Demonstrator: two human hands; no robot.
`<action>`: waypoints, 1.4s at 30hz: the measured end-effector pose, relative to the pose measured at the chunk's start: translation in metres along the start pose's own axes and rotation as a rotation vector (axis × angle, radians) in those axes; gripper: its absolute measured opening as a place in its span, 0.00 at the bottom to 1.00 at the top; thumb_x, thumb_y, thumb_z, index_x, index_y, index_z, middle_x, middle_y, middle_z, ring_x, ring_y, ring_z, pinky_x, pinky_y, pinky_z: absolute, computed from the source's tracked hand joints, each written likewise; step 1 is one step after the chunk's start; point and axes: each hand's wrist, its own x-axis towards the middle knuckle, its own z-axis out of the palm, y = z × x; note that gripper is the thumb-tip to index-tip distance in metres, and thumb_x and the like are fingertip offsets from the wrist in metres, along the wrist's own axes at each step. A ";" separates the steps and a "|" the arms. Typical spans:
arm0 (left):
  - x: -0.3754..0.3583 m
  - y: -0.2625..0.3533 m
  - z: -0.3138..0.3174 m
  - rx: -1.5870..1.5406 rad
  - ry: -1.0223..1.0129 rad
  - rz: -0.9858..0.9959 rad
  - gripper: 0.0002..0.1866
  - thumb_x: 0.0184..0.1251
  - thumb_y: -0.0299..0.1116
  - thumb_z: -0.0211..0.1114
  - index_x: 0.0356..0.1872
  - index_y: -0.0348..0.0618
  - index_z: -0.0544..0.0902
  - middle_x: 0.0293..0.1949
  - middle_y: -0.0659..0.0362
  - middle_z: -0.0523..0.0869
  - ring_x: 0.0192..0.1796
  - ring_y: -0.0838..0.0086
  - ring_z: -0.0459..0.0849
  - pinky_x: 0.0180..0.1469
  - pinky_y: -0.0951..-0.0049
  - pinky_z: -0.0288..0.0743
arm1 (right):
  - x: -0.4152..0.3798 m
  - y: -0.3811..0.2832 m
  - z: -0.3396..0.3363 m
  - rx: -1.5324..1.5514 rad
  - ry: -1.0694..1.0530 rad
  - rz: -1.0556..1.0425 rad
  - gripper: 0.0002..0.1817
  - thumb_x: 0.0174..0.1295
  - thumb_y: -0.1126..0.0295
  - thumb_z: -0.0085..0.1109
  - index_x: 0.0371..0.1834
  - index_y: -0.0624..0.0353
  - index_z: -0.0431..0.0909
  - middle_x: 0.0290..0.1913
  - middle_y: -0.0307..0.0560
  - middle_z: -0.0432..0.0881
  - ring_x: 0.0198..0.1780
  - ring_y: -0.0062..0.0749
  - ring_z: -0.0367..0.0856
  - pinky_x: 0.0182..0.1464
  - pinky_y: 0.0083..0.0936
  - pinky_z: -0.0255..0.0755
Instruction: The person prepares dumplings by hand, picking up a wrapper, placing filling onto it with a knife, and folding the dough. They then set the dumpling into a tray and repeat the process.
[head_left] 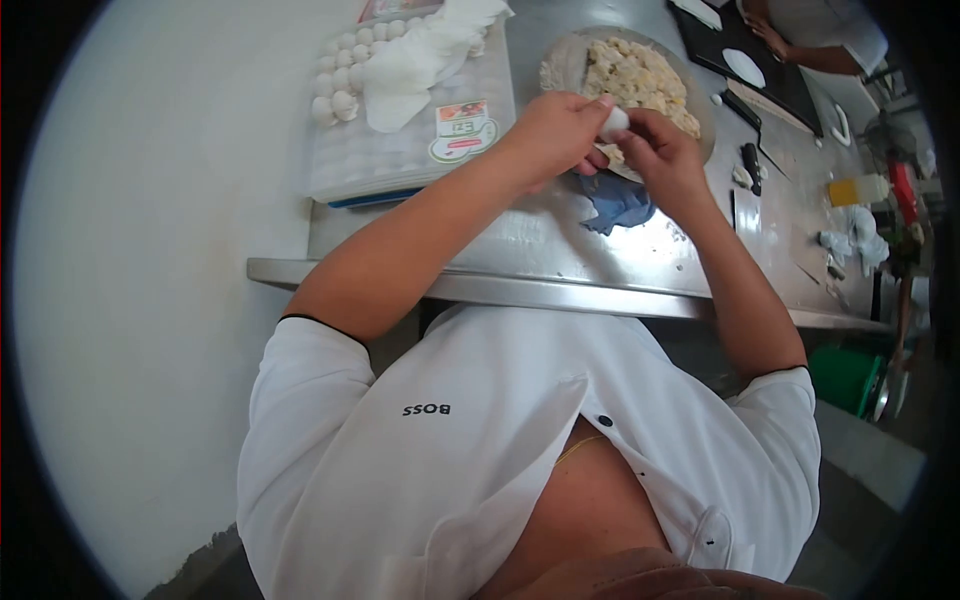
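A white egg (614,125) is between my two hands, above the near edge of a wide round bowl (566,62). My left hand (562,132) grips it from the left, thumb on top. The fingers of my right hand (664,156) close on its other side. The shell looks whole from here, though fingers cover part of it. Chopped pale food with yellow bits (640,78) fills much of the bowl. Just below my hands, a crumpled blue cloth (618,204) lies against the bowl's near side.
Left of the bowl, several eggs (350,62) sit in a stacked tray package (350,160) with torn white paper (410,80) over it. To the right lie a black-handled knife (751,168), a dark board (800,98) and a yellow-filled bottle (858,190). A co-worker's hand (768,38) rests on that board.
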 end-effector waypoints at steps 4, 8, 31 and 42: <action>-0.003 0.013 -0.009 0.974 0.511 0.393 0.21 0.68 0.46 0.62 0.43 0.34 0.81 0.33 0.47 0.86 0.34 0.62 0.86 0.37 0.66 0.79 | 0.022 -0.020 -0.003 0.279 -0.142 0.468 0.14 0.64 0.64 0.62 0.48 0.60 0.80 0.33 0.34 0.80 0.32 0.14 0.75 0.33 0.15 0.71; -0.003 0.028 -0.014 0.921 0.640 1.115 0.13 0.64 0.39 0.63 0.36 0.38 0.82 0.27 0.49 0.84 0.31 0.56 0.84 0.35 0.61 0.78 | 0.053 -0.027 0.044 0.132 -0.201 0.024 0.15 0.64 0.64 0.61 0.48 0.61 0.80 0.34 0.37 0.81 0.35 0.22 0.78 0.38 0.21 0.73; -0.004 0.056 -0.056 1.202 0.742 0.877 0.13 0.62 0.40 0.61 0.25 0.42 0.80 0.25 0.50 0.84 0.30 0.56 0.86 0.32 0.55 0.80 | 0.146 -0.108 0.328 -0.224 -0.423 -0.208 0.18 0.62 0.58 0.55 0.36 0.67 0.79 0.37 0.63 0.84 0.42 0.56 0.83 0.47 0.46 0.74; -0.007 0.082 -0.117 1.306 0.972 0.476 0.14 0.63 0.38 0.59 0.34 0.35 0.83 0.33 0.41 0.85 0.38 0.47 0.85 0.43 0.53 0.79 | 0.226 0.006 0.193 -0.314 -0.183 -0.571 0.14 0.61 0.63 0.60 0.44 0.60 0.79 0.38 0.48 0.86 0.37 0.36 0.83 0.39 0.32 0.75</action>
